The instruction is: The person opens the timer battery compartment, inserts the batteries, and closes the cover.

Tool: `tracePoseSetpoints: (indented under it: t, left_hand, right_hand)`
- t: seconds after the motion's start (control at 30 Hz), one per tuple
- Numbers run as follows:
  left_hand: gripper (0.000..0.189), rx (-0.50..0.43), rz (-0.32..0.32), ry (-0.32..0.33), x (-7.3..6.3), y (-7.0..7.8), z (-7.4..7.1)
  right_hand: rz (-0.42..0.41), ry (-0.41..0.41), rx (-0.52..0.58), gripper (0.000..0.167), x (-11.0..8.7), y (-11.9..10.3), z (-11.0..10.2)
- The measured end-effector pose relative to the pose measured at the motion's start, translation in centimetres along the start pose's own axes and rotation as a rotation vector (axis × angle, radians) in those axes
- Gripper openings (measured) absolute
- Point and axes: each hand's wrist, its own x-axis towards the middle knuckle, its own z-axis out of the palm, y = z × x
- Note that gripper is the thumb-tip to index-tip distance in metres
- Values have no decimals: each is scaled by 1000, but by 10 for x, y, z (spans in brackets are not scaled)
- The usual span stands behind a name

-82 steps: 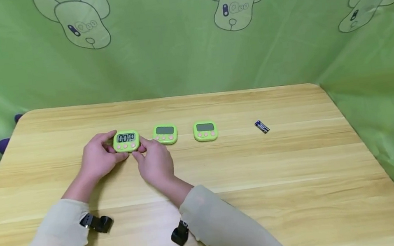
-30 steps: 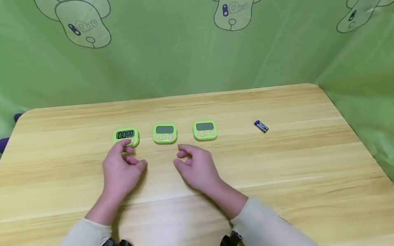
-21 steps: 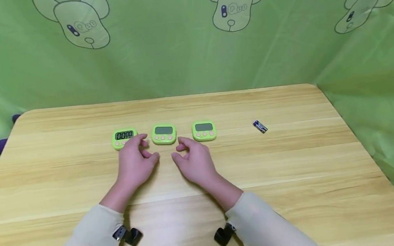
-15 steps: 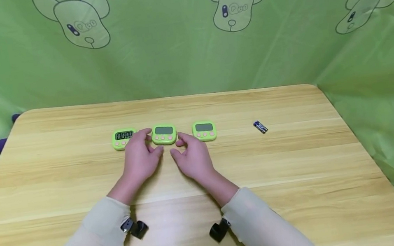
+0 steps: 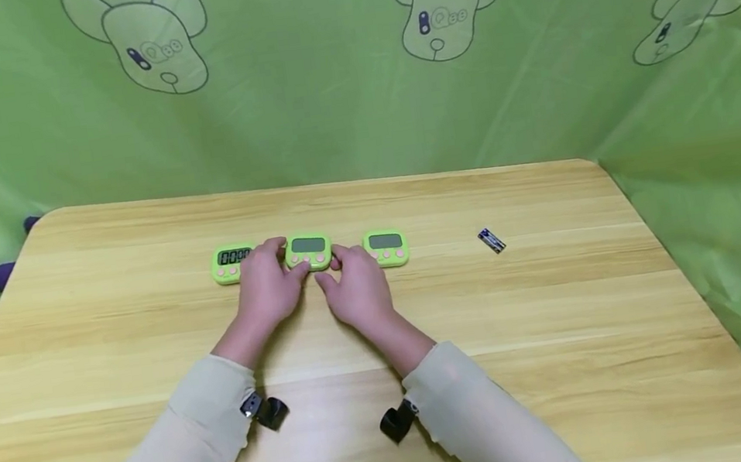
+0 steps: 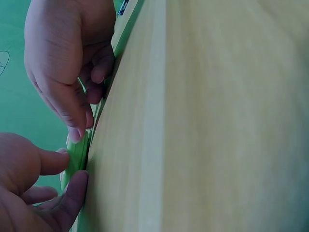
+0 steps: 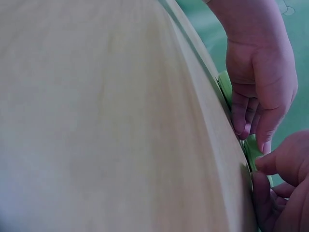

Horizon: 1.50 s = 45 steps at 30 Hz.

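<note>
Three green digital timers with pink buttons lie in a row in the head view. Both hands are at the middle timer (image 5: 308, 245), whose screen is blank. My left hand (image 5: 268, 283) holds its left side, thumb over the front edge. From the right, my right hand (image 5: 358, 283) pinches the other side, thumb near the front corner. Both wrist views show the fingertips meeting at the timer's green edge. The left timer (image 5: 226, 269) shows digits and is partly covered by my left hand. The right timer (image 5: 388, 247), screen blank, sits just beyond my right hand.
A small dark battery pack (image 5: 491, 241) lies farther right on the wooden table (image 5: 566, 330). Green curtains (image 5: 328, 119) with bear-head drawings hang behind and at the sides. Purple objects (image 5: 2, 275) show past the table's left edge.
Both hands have left the left timer, which now rests on the table with its digits lit. They have moved right and closed in on the middle timer from both sides.
</note>
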Motion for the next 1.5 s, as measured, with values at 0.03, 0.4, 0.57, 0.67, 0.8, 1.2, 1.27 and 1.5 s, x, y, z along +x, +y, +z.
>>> tracePoseSetpoints:
  t: [0.03,0.4,0.57,0.67,0.8,1.2,1.27,1.5]
  left_hand:
    - [56,-2,-6,-1,0,0,0]
    - [57,-125,-72,-28,-5,1,1]
    - [63,-219,-111,-46,-12,0,-1]
    - [66,-263,-130,-55,-18,-2,-4]
    - [69,-293,-148,-73,-27,-1,-7]
    - [61,-337,-45,-113,-52,4,-4]
    - [60,-371,-43,-137,-54,5,-2]
    - [57,-574,-169,-233,-59,8,1]
  right_hand:
    - [4,-1,-10,36,0,0,0]
    - [0,40,92,50,-7,2,0]
    - [19,20,324,45,-14,4,-2]
    - [19,-5,432,40,-19,8,-5]
    - [40,-42,525,38,-26,15,-9]
    - [27,-183,714,48,-47,34,-25]
    - [26,-203,778,48,-49,37,-29]
    - [9,-201,797,47,-55,44,-39]
